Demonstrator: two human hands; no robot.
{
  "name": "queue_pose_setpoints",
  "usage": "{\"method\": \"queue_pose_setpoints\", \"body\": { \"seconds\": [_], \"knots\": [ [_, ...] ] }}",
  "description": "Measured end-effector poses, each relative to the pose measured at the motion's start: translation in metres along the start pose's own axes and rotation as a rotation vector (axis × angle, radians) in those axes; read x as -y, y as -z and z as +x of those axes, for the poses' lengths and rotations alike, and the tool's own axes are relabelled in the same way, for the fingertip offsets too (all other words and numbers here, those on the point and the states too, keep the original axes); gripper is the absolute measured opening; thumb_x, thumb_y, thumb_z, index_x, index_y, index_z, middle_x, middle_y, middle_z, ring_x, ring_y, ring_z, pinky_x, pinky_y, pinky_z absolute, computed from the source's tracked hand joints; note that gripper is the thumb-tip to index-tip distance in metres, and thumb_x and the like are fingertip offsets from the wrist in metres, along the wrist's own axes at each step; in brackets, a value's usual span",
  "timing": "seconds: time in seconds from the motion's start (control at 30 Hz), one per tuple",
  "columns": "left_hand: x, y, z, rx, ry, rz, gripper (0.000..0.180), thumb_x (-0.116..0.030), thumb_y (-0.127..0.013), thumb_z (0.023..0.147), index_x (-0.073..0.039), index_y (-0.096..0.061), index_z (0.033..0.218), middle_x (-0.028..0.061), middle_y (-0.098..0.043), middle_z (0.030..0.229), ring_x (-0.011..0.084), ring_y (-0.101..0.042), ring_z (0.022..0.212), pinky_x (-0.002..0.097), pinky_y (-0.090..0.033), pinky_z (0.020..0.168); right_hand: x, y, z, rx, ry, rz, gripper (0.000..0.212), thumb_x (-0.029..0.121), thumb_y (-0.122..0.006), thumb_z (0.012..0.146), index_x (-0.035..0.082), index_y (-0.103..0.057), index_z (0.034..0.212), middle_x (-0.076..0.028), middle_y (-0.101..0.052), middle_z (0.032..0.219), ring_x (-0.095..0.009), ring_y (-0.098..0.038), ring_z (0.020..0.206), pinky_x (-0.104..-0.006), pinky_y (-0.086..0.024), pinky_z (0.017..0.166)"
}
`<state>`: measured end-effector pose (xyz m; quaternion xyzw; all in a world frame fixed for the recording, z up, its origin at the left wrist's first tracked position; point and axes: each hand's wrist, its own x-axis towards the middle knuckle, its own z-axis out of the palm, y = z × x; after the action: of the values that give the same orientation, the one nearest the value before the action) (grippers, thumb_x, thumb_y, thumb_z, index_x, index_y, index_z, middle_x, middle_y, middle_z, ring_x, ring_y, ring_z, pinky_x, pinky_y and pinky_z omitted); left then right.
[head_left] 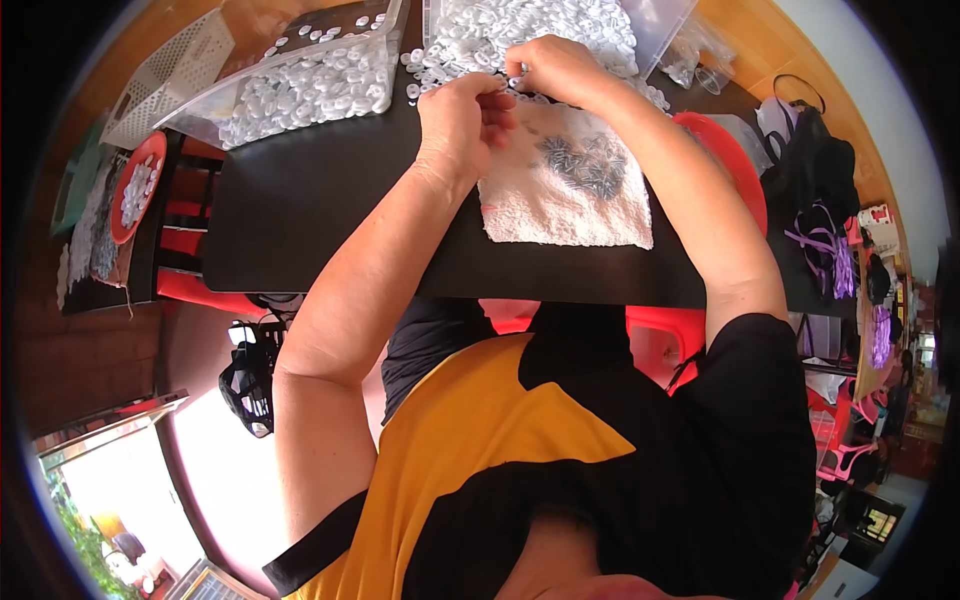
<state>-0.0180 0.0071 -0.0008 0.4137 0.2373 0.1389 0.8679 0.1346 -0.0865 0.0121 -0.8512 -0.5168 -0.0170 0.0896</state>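
Observation:
My left hand [462, 120] is closed, its thumb and forefinger pinched together above the near edge of the pile of small white plastic pieces [545, 35]. Close beside it, my right hand [558, 68] is also pinched, fingertips pointing down and left toward the left hand. Whatever sits between the fingertips is too small to make out. Under and between the wrists lies a pale pink towel [560, 225], bearing a heap of small grey metal parts [585, 168], perhaps springs or pins. Several loose white pieces lie around the fingertips.
A clear bin [300, 100] of similar white pieces stands at the left of the dark table [310, 215]. Right of the towel is a red round basin [725, 165], partly behind my forearm. A black bag [815, 165] with purple straps lies farther right.

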Motion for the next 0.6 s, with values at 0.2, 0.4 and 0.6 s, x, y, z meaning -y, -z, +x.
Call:
{"method": "queue_pose_setpoints", "body": {
  "seconds": [0.2,0.4,0.6],
  "knots": [
    [-0.001,-0.003,-0.002,0.006,0.007,0.022,0.014,-0.008,-0.060,0.082,0.005,-0.060,0.085,0.0145,-0.062,0.075,0.0228,-0.056,0.058,0.0331,-0.040,0.047,-0.002,-0.002,0.000,0.020,-0.027,-0.009,0.013,0.013,-0.070,0.073,0.011,-0.062,0.083,-0.007,-0.065,0.075,-0.024,-0.062,0.073,-0.0356,-0.047,0.064],
    [-0.001,-0.001,-0.003,0.005,-0.059,-0.075,0.011,-0.006,-0.060,0.080,0.004,-0.060,0.077,0.0132,-0.062,0.071,0.0216,-0.056,0.053,0.0333,-0.040,0.045,0.000,0.025,-0.050,-0.233,0.070,0.169,0.010,0.010,-0.064,0.076,0.007,-0.057,0.083,-0.008,-0.058,0.064,-0.025,-0.060,0.063,-0.0350,-0.045,0.062],
    [0.001,-0.005,-0.002,0.023,-0.045,-0.012,0.010,-0.006,-0.059,0.081,0.004,-0.060,0.079,0.0132,-0.062,0.071,0.0220,-0.056,0.053,0.0329,-0.041,0.046,-0.027,0.019,-0.088,-0.147,0.217,0.060,0.012,0.000,-0.058,0.076,0.007,-0.059,0.086,-0.008,-0.061,0.076,-0.028,-0.061,0.071,-0.0370,-0.047,0.065]
  ]
}}
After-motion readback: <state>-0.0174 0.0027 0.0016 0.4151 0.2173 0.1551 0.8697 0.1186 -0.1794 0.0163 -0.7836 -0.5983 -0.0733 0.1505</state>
